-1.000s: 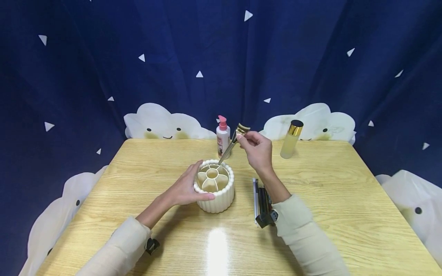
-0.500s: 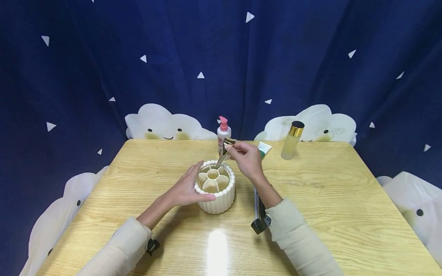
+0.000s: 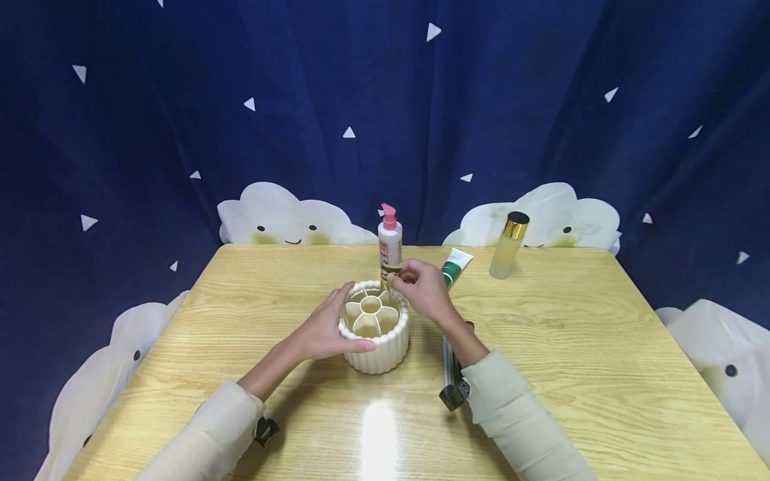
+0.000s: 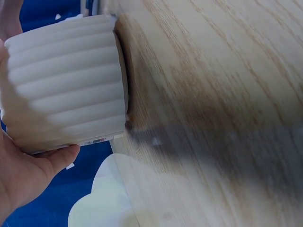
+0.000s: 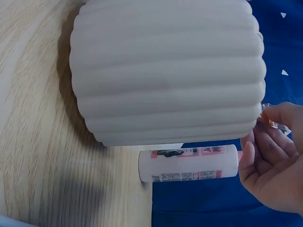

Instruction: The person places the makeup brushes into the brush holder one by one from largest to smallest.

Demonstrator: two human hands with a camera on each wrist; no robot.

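A cream, ribbed round organizer (image 3: pixel 379 354) with a beaded rim and petal-shaped compartments stands upright on the wooden table. My left hand (image 3: pixel 325 327) grips it from the left, thumb across the near side and fingers at the far rim. In the left wrist view the thumb (image 4: pixel 64 158) lies along the ribbed wall. My right hand (image 3: pixel 426 288) pinches a metallic eyelash curler (image 3: pixel 390 272) at its head, over the organizer's far right rim. The curler's lower part is hidden inside a far compartment. In the right wrist view the fingertips hold the curler (image 5: pixel 279 125) right at the rim.
Just behind the organizer stands a white pump bottle (image 3: pixel 390 244) with a pink top. A green and white tube (image 3: pixel 456 264) and a gold-collared bottle (image 3: pixel 506 250) are to the right. Slim sticks (image 3: pixel 446 361) lie partly under my right forearm. A blue curtain (image 3: pixel 385 100) hangs behind.
My right hand has moved left and down, lowering the eyelash curler into the organizer's far compartment. The tube has come into view behind it. My left hand keeps its grip.
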